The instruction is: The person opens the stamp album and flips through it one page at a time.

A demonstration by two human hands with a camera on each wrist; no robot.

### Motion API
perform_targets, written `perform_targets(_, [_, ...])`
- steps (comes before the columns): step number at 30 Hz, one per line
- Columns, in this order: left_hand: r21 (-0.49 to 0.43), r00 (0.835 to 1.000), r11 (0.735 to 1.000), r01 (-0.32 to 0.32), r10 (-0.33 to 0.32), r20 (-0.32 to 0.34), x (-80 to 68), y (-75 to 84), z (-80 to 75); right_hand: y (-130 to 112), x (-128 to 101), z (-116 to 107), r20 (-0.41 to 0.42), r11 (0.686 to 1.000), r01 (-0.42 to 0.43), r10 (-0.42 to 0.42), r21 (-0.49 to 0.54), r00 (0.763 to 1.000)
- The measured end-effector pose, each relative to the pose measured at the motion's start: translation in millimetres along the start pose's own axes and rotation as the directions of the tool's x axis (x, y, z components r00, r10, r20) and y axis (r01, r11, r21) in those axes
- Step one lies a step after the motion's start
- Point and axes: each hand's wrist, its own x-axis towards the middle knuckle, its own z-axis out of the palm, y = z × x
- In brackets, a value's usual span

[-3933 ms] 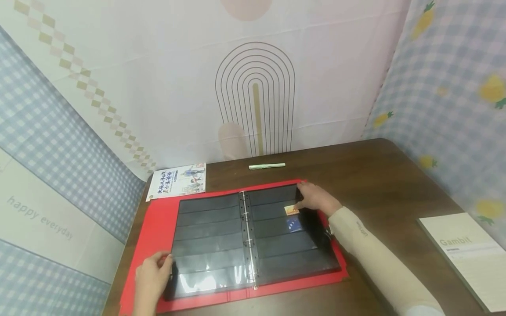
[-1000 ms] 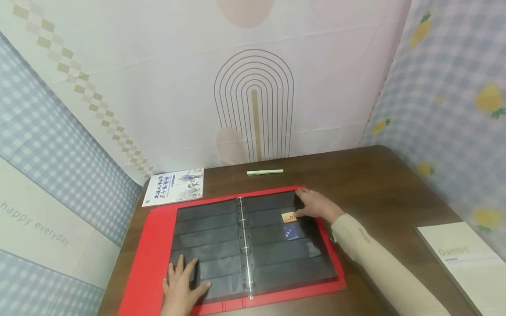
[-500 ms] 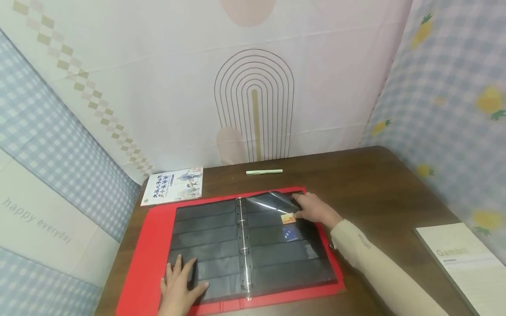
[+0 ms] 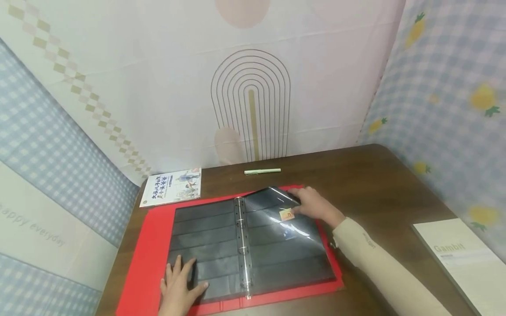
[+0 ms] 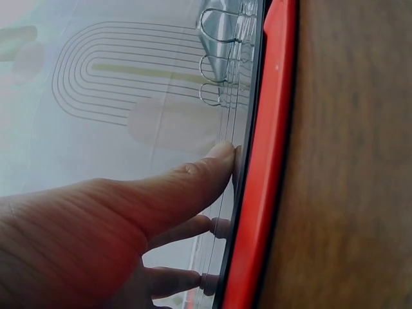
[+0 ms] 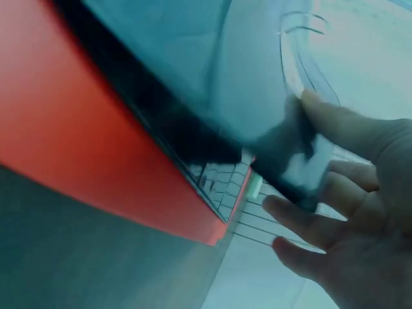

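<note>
A red ring binder (image 4: 136,254) lies spread on the table, with black strip-pocket pages on both sides of its metal rings (image 4: 243,249). My left hand (image 4: 178,285) rests on the left page (image 4: 209,239), fingers spread; in the left wrist view its thumb and fingertips touch the glossy sheet. My right hand (image 4: 315,206) pinches the far outer corner of the right page (image 4: 288,265) between thumb and fingers, and that corner bends upward. Tucked in this page's pockets are a small yellow stamp-like piece (image 4: 286,214), beside the right thumb, and a blue one (image 4: 289,234), partly under glare.
A light green pen (image 4: 262,171) lies behind the binder. At the back left is a white illustrated book (image 4: 171,188); at the right edge lies a pale "Gambit" notebook (image 4: 462,263). Patterned cloths (image 4: 174,87) hang behind and at both sides of the table.
The left hand has moved from the left page's outer edge to lie spread on it. At the far right corner, the right hand has raised the page, which now bows and catches light.
</note>
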Motion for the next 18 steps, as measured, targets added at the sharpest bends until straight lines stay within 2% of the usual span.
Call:
perform_targets(3, [0.001, 1.000, 1.000, 0.006, -0.006, 0.006, 0.7, -0.4, -0.1, 3, -1, -4, -0.016, 0.996, -0.002, 0.003, 0.091, 1.000])
perform_targets(10, [-0.013, 1.000, 1.000, 0.000, 0.000, 0.001, -0.5, 0.3, -0.2, 8, -3, -11, -0.005, 0.971, -0.023, 0.025, 0.236, 1.000])
perform_targets(18, [-0.030, 1.000, 1.000, -0.008, 0.008, 0.000, -1.9, 0.4, -0.7, 13, -7, -19, -0.014, 0.934, -0.008, 0.014, 0.357, 1.000])
